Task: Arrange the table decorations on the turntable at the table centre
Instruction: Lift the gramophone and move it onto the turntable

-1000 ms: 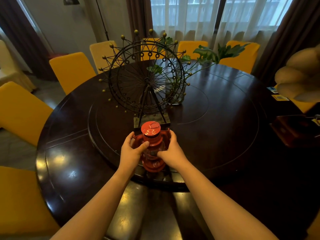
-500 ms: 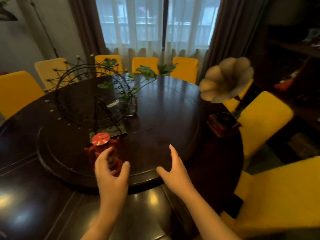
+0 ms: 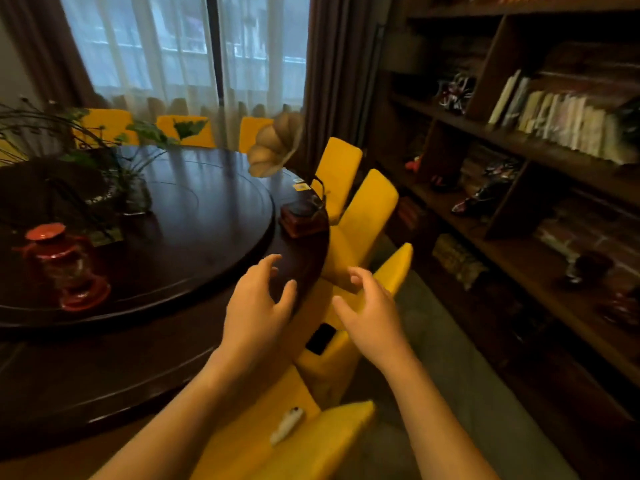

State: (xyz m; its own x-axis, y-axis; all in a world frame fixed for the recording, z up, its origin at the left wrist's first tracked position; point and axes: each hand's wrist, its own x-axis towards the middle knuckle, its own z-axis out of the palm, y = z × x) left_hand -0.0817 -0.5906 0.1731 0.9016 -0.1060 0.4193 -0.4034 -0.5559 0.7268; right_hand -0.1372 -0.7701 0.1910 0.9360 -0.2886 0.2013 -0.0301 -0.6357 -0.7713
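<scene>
A red lantern (image 3: 65, 265) stands upright near the front edge of the dark round turntable (image 3: 207, 237), at the left of the view. Behind it are a wire ferris wheel ornament (image 3: 45, 195), partly cut off by the frame edge, and a green plant in a glass vase (image 3: 135, 188). A small gramophone (image 3: 301, 216) with a beige horn sits on the table's outer ring at the right edge. My left hand (image 3: 258, 303) hovers open over the table's right rim. My right hand (image 3: 372, 310) is open beyond the rim, above a yellow chair. Neither hand touches anything.
Yellow chairs (image 3: 367, 209) crowd the table's right side; one seat holds a dark phone (image 3: 320, 338), another a small white object (image 3: 287, 424). A tall dark bookshelf (image 3: 519, 161) with books and ornaments fills the right. Curtained windows (image 3: 180, 50) stand behind the table.
Both hands let go of the red lantern, which now stands on the turntable. My view and both open hands have swung right, toward the gramophone side of the table.
</scene>
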